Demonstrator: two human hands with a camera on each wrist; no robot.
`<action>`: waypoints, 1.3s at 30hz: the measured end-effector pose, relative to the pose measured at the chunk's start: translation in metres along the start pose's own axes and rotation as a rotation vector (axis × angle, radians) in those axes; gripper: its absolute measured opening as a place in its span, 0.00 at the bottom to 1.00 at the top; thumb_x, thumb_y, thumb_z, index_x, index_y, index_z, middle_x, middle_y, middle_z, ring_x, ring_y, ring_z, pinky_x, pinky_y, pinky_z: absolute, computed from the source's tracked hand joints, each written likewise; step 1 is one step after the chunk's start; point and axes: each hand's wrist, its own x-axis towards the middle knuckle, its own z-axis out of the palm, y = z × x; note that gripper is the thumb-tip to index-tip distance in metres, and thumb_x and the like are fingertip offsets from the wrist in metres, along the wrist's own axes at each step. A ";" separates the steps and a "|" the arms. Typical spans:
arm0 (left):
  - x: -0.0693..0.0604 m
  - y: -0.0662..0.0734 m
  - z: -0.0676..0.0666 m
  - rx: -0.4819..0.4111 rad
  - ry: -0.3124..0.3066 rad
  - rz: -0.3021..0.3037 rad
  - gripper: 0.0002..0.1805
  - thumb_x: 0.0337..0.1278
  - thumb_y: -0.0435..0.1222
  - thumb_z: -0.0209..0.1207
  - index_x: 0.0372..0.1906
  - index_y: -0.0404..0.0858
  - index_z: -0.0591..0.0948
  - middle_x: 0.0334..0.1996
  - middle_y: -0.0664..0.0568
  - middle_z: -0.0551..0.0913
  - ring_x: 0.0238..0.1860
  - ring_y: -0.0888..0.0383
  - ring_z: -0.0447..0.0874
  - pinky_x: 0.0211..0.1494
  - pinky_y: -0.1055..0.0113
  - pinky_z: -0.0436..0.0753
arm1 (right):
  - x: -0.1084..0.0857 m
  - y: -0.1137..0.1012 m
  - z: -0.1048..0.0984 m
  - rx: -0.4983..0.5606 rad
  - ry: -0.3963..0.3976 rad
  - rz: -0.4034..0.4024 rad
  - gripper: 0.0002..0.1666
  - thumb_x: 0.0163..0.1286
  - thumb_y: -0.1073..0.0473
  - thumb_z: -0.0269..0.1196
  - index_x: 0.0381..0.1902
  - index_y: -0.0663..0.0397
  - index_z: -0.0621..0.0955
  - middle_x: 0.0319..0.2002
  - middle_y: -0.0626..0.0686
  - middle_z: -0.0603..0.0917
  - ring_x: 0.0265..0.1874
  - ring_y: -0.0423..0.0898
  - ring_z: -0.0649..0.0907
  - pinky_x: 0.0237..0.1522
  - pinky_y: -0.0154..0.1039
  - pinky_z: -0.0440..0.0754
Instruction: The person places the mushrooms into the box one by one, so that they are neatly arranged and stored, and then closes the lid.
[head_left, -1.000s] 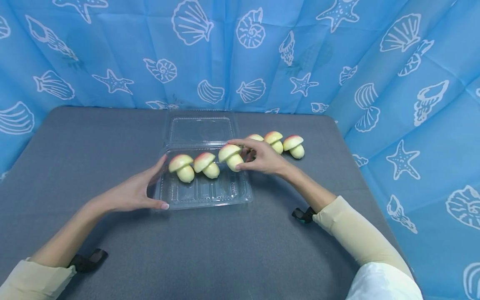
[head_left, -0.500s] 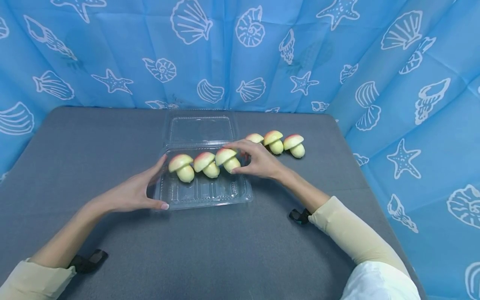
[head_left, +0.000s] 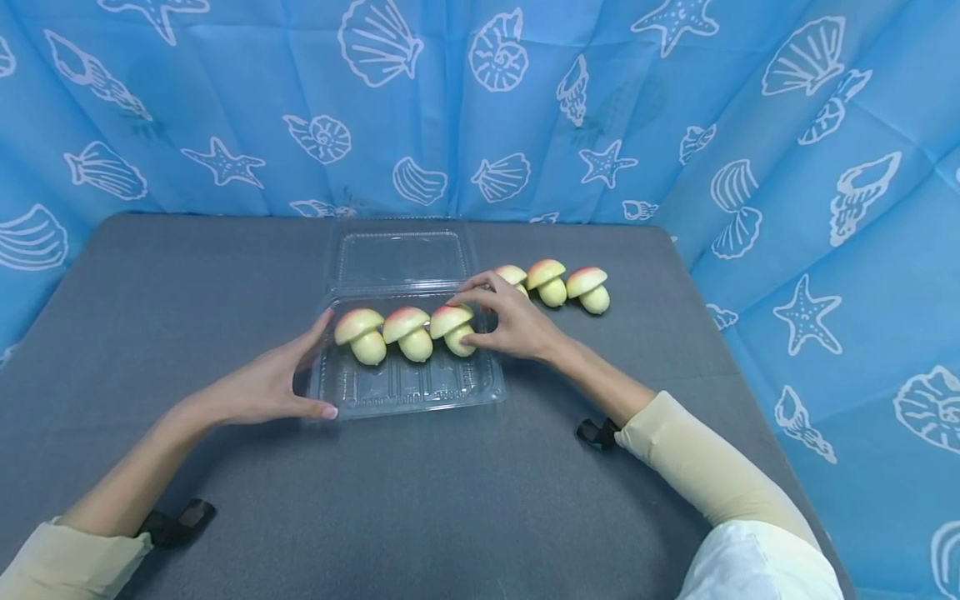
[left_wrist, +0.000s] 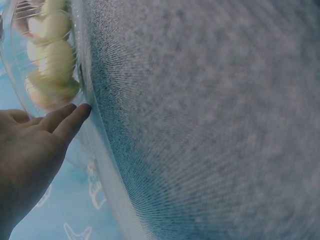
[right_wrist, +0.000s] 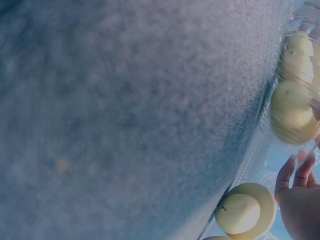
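A clear plastic clamshell box (head_left: 405,400) lies opened on the table, its lid (head_left: 401,258) folded back. Two toy mushrooms, a left one (head_left: 367,346) and a middle one (head_left: 415,343), rest in its base, pale yellow-green with red-tinged caps. A third mushroom (head_left: 453,329) stands beside them at the right end. My right hand (head_left: 517,325) pinches this third mushroom, fingertips at its cap and thumb at its stem. My left hand (head_left: 262,383) touches the box's left side with fingers and thumb spread wide. In the left wrist view the left hand's fingertips (left_wrist: 82,112) meet the box edge.
Several more mushrooms stand in a row right of the box, including a middle one (head_left: 552,287) and a right one (head_left: 594,296); another is partly behind my right hand. A blue shell-print curtain (head_left: 450,108) borders the grey table (head_left: 480,500).
My right hand has brought the third mushroom left and down into the box beside the others. The middle mushroom has shifted slightly and sits more upright. My left hand stays in place.
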 end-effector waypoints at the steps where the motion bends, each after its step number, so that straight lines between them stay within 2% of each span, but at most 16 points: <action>1: 0.000 0.000 0.000 -0.002 0.000 0.002 0.71 0.47 0.52 0.74 0.80 0.46 0.31 0.78 0.35 0.39 0.73 0.32 0.55 0.72 0.42 0.60 | 0.000 0.000 0.000 -0.006 0.000 0.005 0.33 0.55 0.55 0.78 0.59 0.46 0.82 0.58 0.53 0.75 0.53 0.48 0.75 0.48 0.40 0.79; 6: 0.000 0.000 0.001 -0.004 0.003 0.013 0.70 0.48 0.51 0.74 0.80 0.45 0.31 0.78 0.33 0.40 0.72 0.30 0.54 0.71 0.40 0.60 | 0.000 0.000 0.000 -0.020 -0.019 0.019 0.31 0.56 0.55 0.77 0.59 0.45 0.82 0.58 0.52 0.76 0.55 0.48 0.75 0.50 0.42 0.78; 11: 0.000 0.001 0.001 -0.006 0.001 -0.004 0.71 0.47 0.51 0.75 0.80 0.46 0.31 0.78 0.33 0.41 0.73 0.32 0.54 0.72 0.41 0.60 | 0.000 -0.001 -0.001 -0.016 -0.018 0.015 0.31 0.56 0.56 0.77 0.59 0.46 0.82 0.57 0.52 0.76 0.55 0.48 0.75 0.50 0.42 0.77; 19: -0.001 0.002 0.000 -0.012 -0.003 0.002 0.71 0.47 0.52 0.74 0.79 0.45 0.31 0.77 0.32 0.41 0.73 0.31 0.53 0.72 0.40 0.60 | -0.001 0.000 -0.006 0.058 0.017 0.005 0.29 0.56 0.58 0.76 0.58 0.48 0.83 0.56 0.52 0.77 0.37 0.47 0.77 0.40 0.44 0.80; 26: -0.002 0.004 -0.001 -0.017 -0.006 0.001 0.71 0.47 0.52 0.74 0.79 0.45 0.31 0.77 0.31 0.43 0.72 0.31 0.54 0.71 0.40 0.60 | -0.003 0.003 -0.013 0.130 0.045 0.007 0.29 0.56 0.62 0.76 0.57 0.52 0.83 0.55 0.52 0.79 0.39 0.45 0.79 0.43 0.42 0.82; 33: 0.000 0.001 0.000 -0.009 -0.005 -0.002 0.71 0.48 0.51 0.74 0.79 0.44 0.30 0.77 0.31 0.42 0.72 0.30 0.55 0.71 0.39 0.61 | -0.010 0.010 -0.022 0.206 0.080 0.044 0.29 0.56 0.64 0.76 0.57 0.55 0.83 0.53 0.55 0.79 0.42 0.52 0.81 0.44 0.44 0.84; 39: 0.001 0.000 0.000 -0.017 -0.007 -0.002 0.70 0.48 0.51 0.74 0.79 0.45 0.31 0.78 0.34 0.40 0.73 0.32 0.54 0.72 0.41 0.61 | -0.018 0.018 -0.034 0.197 0.116 0.051 0.28 0.58 0.65 0.75 0.57 0.58 0.82 0.54 0.56 0.80 0.43 0.56 0.80 0.42 0.50 0.82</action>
